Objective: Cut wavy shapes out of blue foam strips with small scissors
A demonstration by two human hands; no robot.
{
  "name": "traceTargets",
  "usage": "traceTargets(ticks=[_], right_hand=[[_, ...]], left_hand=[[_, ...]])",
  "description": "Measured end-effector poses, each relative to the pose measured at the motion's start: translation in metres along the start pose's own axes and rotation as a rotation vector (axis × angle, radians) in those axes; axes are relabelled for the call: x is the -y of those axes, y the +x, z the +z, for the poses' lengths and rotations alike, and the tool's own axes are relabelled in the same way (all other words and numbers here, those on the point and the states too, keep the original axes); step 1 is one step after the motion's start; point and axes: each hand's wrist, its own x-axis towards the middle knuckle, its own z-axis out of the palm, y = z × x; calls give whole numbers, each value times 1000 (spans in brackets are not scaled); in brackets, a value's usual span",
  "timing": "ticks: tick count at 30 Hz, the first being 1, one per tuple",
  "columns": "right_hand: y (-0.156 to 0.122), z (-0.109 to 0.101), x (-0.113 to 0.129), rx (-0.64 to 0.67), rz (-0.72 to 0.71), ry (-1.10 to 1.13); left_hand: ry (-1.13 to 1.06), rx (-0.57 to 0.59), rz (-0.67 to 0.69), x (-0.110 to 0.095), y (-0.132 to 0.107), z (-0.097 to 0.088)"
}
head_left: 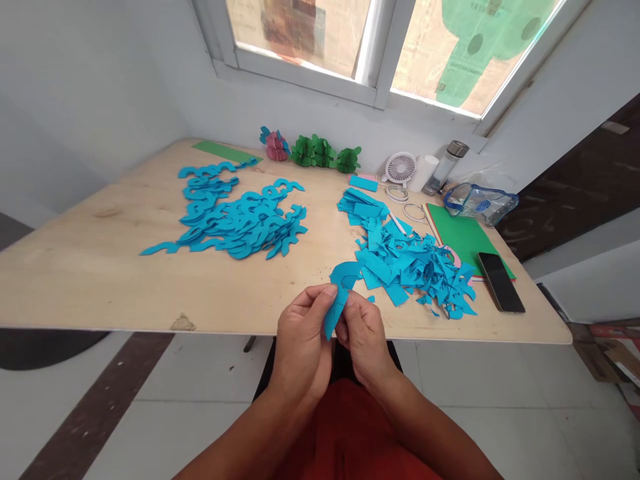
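A curved piece of blue paper [345,275] is held up at the table's front edge. My left hand [306,327] pinches it from the left between thumb and fingers. From the right, my right hand [364,333] grips its lower edge. An arch is cut into the paper near the right thumb. Beyond my left hand lies a heap of wavy blue paper cutouts [245,223]. Right of my right hand spreads a pile of blue paper scraps [405,257], with a white pen [397,221] lying on it.
A black phone [501,283] rests beside green paper [463,233] at the right. Along the back stand green paper figures [313,151], a pink one [277,145], a small fan [401,168] and a bottle [449,167]. A clear pouch [481,202] lies near them on the wooden table [100,267].
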Motion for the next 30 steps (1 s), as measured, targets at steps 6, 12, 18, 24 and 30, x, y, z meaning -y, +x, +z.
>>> traceTargets(ticks=[6, 12, 18, 24, 30], right_hand=[[-7, 2, 0, -1, -27, -10], [-17, 5, 3, -19, -62, 26], [-27, 9, 8, -36, -56, 40], [-39, 4, 10, -94, -35, 50], [-38, -8, 21, -172, -99, 86]], left_hand=[[13, 19, -1, 3, -7, -2], [-10, 38, 1, 4, -17, -3], [-64, 53, 7, 4, -27, -5], [-127, 88, 5, 2, -34, -8], [-91, 125, 6, 5, -41, -11]])
